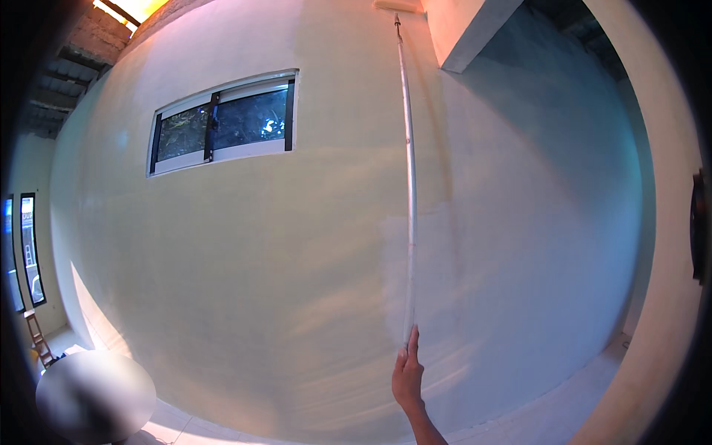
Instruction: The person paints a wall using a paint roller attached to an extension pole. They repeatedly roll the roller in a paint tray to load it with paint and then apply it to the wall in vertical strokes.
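Observation:
My right hand (409, 372) grips the lower end of a long metal extension pole (410, 167), one finger stretched up along the shaft. The pole rises almost upright in front of a wall (250, 267). At its top a paint roller (398, 6) is near or against the wall, beside a beam (473, 33); the picture's edge cuts the roller partly off. Around the pole the wall shows a paler painted area (397, 261) with a stepped edge against the yellowish surface to the left. My left hand is out of view.
A sliding window (222, 123) is set in the wall, upper left. A wooden stepladder (36, 336) stands far left, by narrow windows (32, 250). A blurred round patch hides the lower left. Pale tiles (172, 425) cover the floor; a pillar (676, 183) rises at right.

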`<state>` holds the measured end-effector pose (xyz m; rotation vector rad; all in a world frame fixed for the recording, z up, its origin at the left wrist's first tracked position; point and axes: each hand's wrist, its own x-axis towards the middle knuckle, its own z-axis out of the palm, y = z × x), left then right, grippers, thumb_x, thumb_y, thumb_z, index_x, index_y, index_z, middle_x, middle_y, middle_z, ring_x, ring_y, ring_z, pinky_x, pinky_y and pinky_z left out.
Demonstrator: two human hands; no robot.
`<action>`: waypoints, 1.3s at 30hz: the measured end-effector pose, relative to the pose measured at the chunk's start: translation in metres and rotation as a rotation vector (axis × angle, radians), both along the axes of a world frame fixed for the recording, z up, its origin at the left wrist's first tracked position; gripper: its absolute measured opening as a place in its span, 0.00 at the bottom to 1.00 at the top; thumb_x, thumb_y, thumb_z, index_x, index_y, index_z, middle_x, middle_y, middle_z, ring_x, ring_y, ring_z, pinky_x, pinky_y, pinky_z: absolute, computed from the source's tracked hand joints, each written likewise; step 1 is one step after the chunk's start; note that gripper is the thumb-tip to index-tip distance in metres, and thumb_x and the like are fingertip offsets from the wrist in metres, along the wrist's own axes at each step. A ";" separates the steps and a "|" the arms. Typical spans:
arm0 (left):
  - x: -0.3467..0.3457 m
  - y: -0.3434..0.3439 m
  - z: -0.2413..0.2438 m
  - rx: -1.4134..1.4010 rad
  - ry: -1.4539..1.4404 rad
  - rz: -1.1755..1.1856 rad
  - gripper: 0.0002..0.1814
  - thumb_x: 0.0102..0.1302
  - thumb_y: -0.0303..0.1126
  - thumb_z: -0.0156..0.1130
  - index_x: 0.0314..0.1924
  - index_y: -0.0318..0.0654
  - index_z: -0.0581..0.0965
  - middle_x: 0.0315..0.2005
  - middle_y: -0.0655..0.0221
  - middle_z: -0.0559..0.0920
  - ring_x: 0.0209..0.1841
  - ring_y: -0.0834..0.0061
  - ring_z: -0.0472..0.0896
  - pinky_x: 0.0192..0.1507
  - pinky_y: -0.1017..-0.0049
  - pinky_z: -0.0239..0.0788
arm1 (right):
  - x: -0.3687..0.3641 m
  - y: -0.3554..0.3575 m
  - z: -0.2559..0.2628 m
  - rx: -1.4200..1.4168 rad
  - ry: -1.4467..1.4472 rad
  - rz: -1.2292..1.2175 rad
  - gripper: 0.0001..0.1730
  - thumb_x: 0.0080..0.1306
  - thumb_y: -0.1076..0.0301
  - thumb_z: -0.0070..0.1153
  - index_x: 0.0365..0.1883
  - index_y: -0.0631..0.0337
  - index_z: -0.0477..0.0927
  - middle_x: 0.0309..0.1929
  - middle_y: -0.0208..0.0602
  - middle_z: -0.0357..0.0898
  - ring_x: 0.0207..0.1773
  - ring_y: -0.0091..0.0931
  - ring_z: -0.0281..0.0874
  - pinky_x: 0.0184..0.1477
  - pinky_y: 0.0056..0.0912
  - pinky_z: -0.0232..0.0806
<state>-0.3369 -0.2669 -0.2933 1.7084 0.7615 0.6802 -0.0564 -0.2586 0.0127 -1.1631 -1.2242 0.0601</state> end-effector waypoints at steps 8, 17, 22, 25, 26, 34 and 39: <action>-0.024 -0.036 0.034 -0.100 0.011 0.036 0.17 0.69 0.27 0.52 0.57 0.40 0.74 0.32 0.72 0.75 0.34 0.80 0.75 0.37 0.73 0.79 | 0.058 0.072 0.145 0.283 -0.187 -0.156 0.33 0.76 0.66 0.36 0.77 0.48 0.43 0.67 0.58 0.66 0.56 0.58 0.72 0.55 0.57 0.71; -0.060 0.005 -0.085 -0.119 -0.057 0.093 0.18 0.69 0.30 0.53 0.58 0.39 0.73 0.31 0.74 0.75 0.33 0.80 0.75 0.37 0.73 0.78 | 0.167 0.111 0.376 0.230 -0.120 -0.262 0.30 0.76 0.54 0.35 0.76 0.39 0.52 0.41 0.47 0.74 0.37 0.42 0.72 0.34 0.47 0.68; -0.074 -0.003 -0.109 -0.165 -0.107 0.116 0.19 0.69 0.31 0.54 0.59 0.41 0.73 0.31 0.74 0.75 0.33 0.80 0.75 0.38 0.73 0.78 | 0.166 0.056 0.412 0.104 0.009 -0.176 0.30 0.76 0.49 0.33 0.76 0.30 0.53 0.23 0.30 0.64 0.19 0.22 0.59 0.17 0.33 0.62; -0.075 -0.001 -0.123 -0.251 -0.148 0.099 0.19 0.69 0.33 0.55 0.59 0.41 0.73 0.33 0.73 0.76 0.34 0.80 0.75 0.38 0.74 0.78 | 0.176 0.057 0.392 0.105 -0.021 -0.191 0.29 0.76 0.49 0.32 0.76 0.31 0.53 0.23 0.30 0.64 0.19 0.23 0.59 0.16 0.34 0.62; -0.074 -0.002 -0.122 -0.188 -0.102 0.124 0.19 0.69 0.33 0.55 0.59 0.41 0.73 0.33 0.73 0.76 0.34 0.80 0.75 0.38 0.74 0.78 | 0.179 0.066 0.377 0.111 -0.036 -0.213 0.29 0.77 0.49 0.32 0.76 0.31 0.53 0.23 0.31 0.65 0.19 0.23 0.60 0.16 0.34 0.63; -0.037 0.000 -0.069 -0.174 -0.043 0.064 0.18 0.69 0.34 0.55 0.58 0.41 0.73 0.35 0.72 0.76 0.34 0.80 0.75 0.38 0.74 0.77 | 0.165 0.126 0.215 0.254 -0.158 -0.322 0.29 0.78 0.56 0.34 0.76 0.38 0.52 0.43 0.45 0.74 0.36 0.39 0.73 0.37 0.45 0.73; -0.042 0.006 -0.098 -0.207 -0.040 0.043 0.19 0.69 0.33 0.55 0.58 0.40 0.72 0.32 0.73 0.76 0.33 0.80 0.74 0.36 0.75 0.76 | 0.165 0.148 0.232 0.580 -0.306 -0.494 0.28 0.78 0.55 0.34 0.76 0.36 0.53 0.47 0.46 0.80 0.30 0.37 0.78 0.28 0.43 0.77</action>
